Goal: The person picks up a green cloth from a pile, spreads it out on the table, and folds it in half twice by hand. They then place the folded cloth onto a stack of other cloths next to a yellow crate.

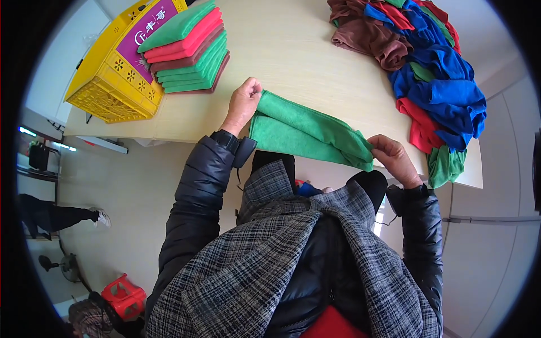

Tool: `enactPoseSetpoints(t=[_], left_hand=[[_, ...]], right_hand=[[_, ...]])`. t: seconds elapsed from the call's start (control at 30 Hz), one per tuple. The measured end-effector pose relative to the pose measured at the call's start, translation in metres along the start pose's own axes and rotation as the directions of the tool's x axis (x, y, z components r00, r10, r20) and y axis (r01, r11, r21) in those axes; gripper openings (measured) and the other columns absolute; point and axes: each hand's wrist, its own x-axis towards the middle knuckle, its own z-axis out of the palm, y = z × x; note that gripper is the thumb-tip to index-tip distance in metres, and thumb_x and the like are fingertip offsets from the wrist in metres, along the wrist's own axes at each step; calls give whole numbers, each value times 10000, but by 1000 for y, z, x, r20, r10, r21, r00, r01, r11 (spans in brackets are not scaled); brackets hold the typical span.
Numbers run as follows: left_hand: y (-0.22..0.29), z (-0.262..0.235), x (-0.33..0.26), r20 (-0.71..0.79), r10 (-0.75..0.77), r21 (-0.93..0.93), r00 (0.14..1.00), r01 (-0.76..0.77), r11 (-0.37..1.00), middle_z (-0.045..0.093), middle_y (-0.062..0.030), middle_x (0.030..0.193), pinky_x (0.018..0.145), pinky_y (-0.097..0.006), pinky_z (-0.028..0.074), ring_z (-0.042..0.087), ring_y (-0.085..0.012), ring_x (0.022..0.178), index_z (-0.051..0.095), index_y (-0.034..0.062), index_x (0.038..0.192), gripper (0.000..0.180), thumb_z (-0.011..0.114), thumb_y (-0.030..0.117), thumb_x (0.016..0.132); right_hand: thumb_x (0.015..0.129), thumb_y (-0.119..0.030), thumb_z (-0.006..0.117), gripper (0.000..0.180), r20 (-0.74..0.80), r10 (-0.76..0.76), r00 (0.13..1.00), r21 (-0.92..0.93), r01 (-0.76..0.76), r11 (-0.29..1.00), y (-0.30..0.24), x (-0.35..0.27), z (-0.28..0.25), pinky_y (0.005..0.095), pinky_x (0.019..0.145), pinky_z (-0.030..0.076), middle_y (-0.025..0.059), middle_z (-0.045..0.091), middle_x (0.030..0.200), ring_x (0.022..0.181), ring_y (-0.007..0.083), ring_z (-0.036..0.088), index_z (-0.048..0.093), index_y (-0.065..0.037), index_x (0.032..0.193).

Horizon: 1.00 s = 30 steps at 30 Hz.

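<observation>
A green cloth towel [307, 128], folded into a long strip, is stretched between my two hands at the table's near edge. My left hand [244, 102] pinches its upper left corner with the fingers closed. At the other end, my right hand [396, 158] grips the right corner between thumb and fingers. The towel's lower side hangs slightly over the table edge. Beyond my left hand stands a neat stack of folded towels [189, 56] in green, red and brown. To the right lies a loose heap of crumpled towels [434, 84], mostly blue, with brown, red and green ones.
A yellow plastic crate [112, 84] with a purple panel touches the stack at the table's left. The pale wooden table [298, 50] spans the front. On the floor are a red stool [124, 296] and another person's leg and shoe [101, 217].
</observation>
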Motion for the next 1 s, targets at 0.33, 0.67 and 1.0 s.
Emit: enactPoseSetpoints(t=[0.33,0.67,1.0], left_hand=[[-2,-5,-1,1,-121,243,993,117,963,651,-29,773,671,-264,469,584,-91,729,664,6,910,59,611,34,910],[13,-3,1,125,-230,270,965,190,944,660,-19,792,681,-259,460,557,-68,742,688,-18,894,170,740,140,859],[32,-27,10,145,-29,-98,989,44,994,535,49,785,658,-240,428,488,-46,737,595,17,861,142,711,98,873]], right_hand=[[935,34,573,214,35,-5,999,20,4,1000,-6,-4,8,235,828,495,-3,645,914,884,63,595,626,32,1143],[927,24,595,207,20,-45,999,-82,46,996,-3,-7,11,244,791,508,-4,640,864,842,61,591,635,36,1129],[863,24,598,201,12,-313,950,-526,272,806,-12,-5,6,318,784,532,134,685,923,851,249,680,658,7,1054]])
